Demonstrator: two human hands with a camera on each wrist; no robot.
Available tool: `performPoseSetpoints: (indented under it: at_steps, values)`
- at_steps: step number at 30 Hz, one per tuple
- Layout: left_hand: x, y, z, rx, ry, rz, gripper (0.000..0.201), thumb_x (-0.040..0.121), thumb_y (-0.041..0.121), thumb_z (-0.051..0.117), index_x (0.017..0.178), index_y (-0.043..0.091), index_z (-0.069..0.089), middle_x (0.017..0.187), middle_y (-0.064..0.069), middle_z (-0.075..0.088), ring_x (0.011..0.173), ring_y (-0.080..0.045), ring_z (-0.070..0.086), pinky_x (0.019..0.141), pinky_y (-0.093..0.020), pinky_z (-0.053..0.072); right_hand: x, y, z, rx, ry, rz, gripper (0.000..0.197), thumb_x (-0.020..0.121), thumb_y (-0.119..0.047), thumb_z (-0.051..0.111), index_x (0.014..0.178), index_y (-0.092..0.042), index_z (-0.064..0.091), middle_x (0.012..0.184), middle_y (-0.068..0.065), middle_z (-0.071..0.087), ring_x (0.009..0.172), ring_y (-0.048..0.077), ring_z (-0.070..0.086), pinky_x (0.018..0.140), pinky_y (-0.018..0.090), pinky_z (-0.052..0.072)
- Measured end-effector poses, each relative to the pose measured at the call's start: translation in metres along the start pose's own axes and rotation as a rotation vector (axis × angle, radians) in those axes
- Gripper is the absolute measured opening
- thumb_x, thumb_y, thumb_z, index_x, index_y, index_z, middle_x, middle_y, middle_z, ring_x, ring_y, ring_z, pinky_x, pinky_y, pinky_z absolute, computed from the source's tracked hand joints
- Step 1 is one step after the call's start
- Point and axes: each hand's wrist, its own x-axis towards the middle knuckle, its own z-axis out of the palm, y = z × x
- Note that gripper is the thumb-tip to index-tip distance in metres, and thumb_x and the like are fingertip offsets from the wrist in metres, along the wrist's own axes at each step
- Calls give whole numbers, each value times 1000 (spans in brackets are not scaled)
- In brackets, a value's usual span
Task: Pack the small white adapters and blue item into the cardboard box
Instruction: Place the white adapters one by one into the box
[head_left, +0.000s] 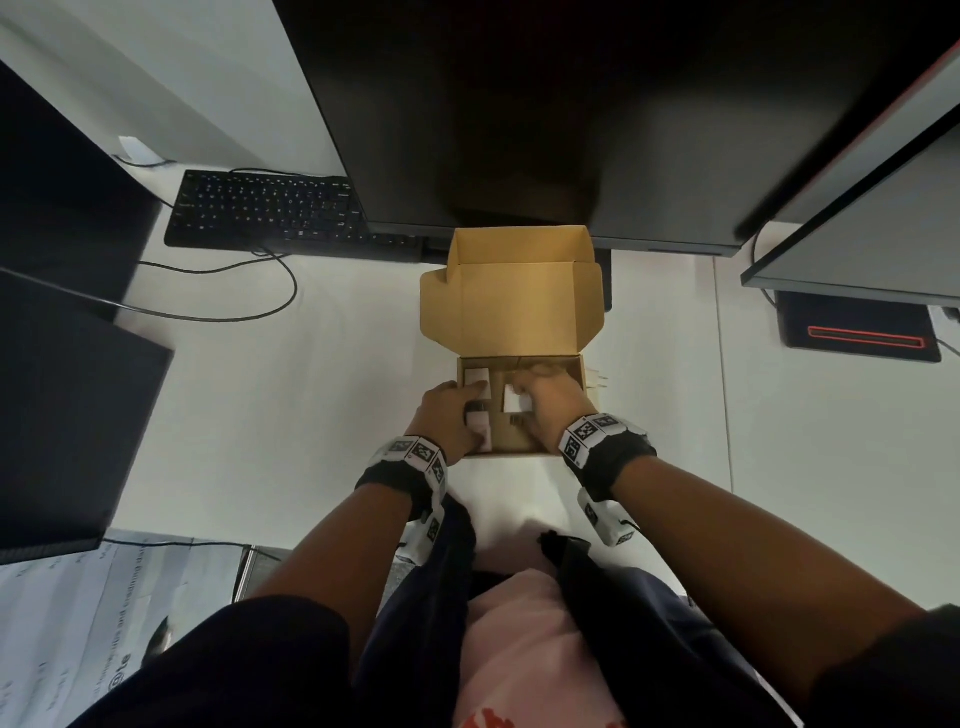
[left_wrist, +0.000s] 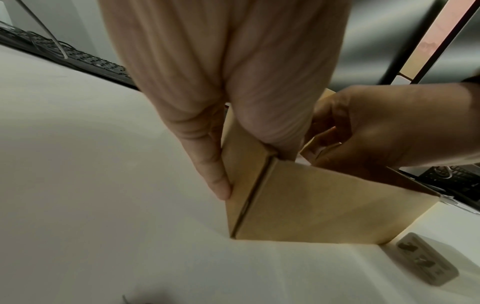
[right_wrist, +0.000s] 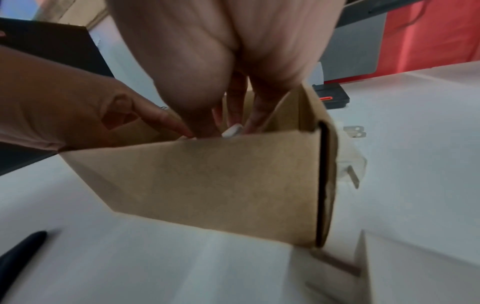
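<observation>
Seating adapters in the box (head_left: 511, 415) is the step in hand, judged from both hands working inside it. Nearest, the left hand (head_left: 451, 415) clamps the box's near-left corner: the thumb lies flat against the outer wall in the left wrist view, while the fingers reach over the rim onto a white adapter (head_left: 480, 418) in the left compartment. This grip probably steadies the light carton against sliding on the smooth white counter (head_left: 311, 415). Beside it, the right hand (head_left: 545, 410) dips into the right compartment, fingers curled down around a second white adapter (head_left: 517, 399); the right wrist view shows a rounded glossy white corner between the fingertips.

The box is plain brown corrugated card, matte, with a folded card divider forming compartments, likely to keep parts from shifting. Just right of the right hand, outside the box wall, a pronged plug part (right_wrist: 349, 166) lies on the counter, not yet packed. No blue item can be identified in any view.

Beyond the hands, the hinged lid (head_left: 514, 301) stands folded back, leaving the opening clear. Farther off sit a black keyboard (head_left: 270, 208) and a dark monitor (head_left: 571, 104).
</observation>
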Motion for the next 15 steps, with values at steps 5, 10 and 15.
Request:
performPoseSetpoints:
  at_steps: [5, 10, 15]
  values:
    - [-1, 2, -1, 1, -10, -11, 80, 75, 16, 80, 147, 24, 49, 133, -10, 57, 121, -33, 58, 106, -39, 48, 3, -6, 8, -93, -21, 28, 28, 82, -6, 65, 110, -11, 69, 127, 14, 45, 105, 39, 59, 92, 44, 53]
    - [-1, 2, -2, -10, -10, -16, 80, 74, 14, 82, 146, 22, 51, 132, -12, 57, 119, -34, 59, 105, -39, 49, 7, -4, 12, -102, -71, 7, 44, 83, -3, 60, 125, -15, 63, 125, 17, 43, 107, 40, 57, 92, 46, 53]
    - [-1, 4, -3, -16, -18, -13, 85, 75, 14, 80, 150, 28, 44, 132, -11, 56, 118, -33, 58, 103, -41, 50, 3, -5, 7, -114, -117, -43, 59, 78, 1, 60, 134, -12, 54, 121, 18, 55, 108, 39, 58, 88, 45, 53]
